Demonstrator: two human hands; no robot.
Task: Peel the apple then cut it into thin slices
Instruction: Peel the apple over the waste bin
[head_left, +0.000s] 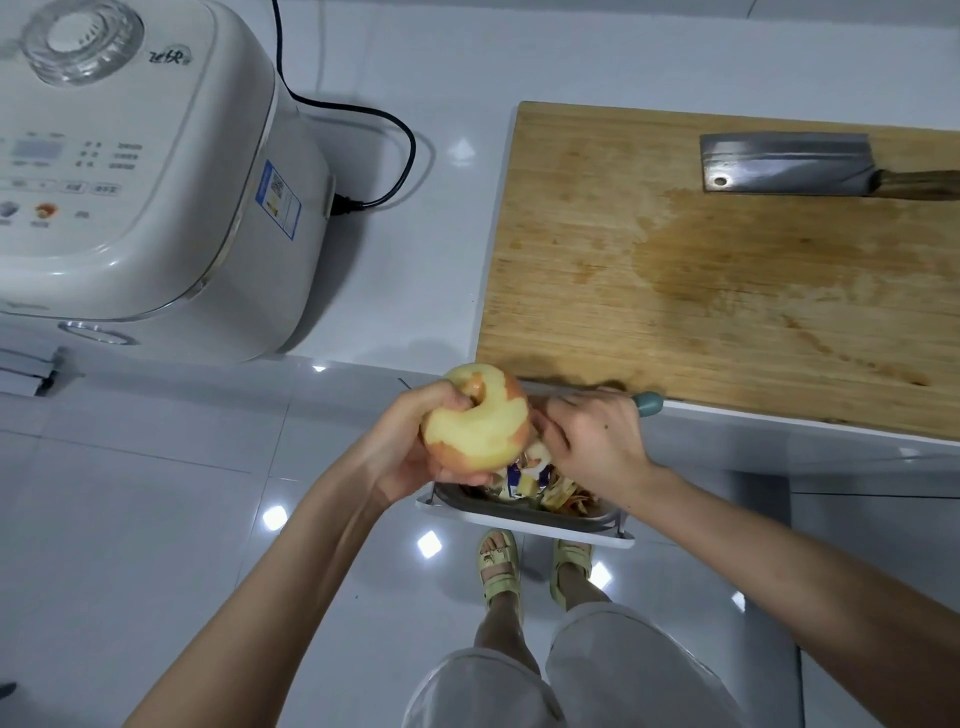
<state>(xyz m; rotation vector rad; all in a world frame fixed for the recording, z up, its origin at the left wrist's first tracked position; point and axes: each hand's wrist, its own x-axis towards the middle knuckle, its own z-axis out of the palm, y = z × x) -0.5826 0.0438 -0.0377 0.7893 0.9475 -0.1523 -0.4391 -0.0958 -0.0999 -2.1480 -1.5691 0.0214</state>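
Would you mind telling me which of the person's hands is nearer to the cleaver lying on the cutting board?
The right. The right hand, gripping a peeler, sits just below the board's near edge, under the cleaver. The left hand holds the apple farther left.

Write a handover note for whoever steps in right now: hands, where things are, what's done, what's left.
Left hand: holds the apple over the bin below the counter edge.
Right hand: grips a peeler, its teal handle end showing; the blade is hidden against the apple's right side.
Done: most of the facing side is peeled; red skin remains along the right and bottom edges. Peels lie in the bin.
Left: finish peeling, move the apple to the cutting board, take the cleaver lying at its far side, and cut thin slices. No cutting has started.
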